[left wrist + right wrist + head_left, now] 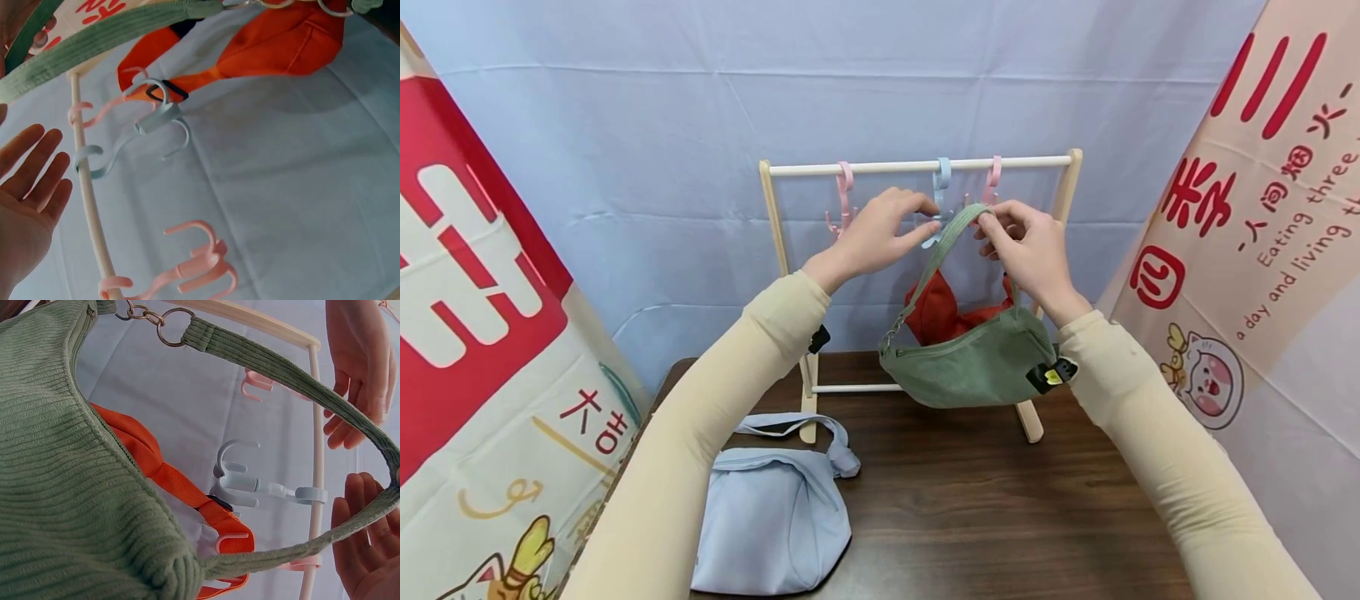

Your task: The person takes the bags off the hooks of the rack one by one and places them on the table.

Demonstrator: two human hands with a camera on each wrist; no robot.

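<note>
In front of you is a dark brown wood-grain tabletop [955,517]. On it, a pale wooden hanging rack [808,400] stands toward the back, and a light blue shoulder bag [778,517] lies to your left.

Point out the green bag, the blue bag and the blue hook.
Green bag [966,367]: head view, on the middle of its body.
Blue bag [775,521]: head view, on the middle of its body.
Blue hook [241,482]: right wrist view, where its prongs meet the stem.
</note>
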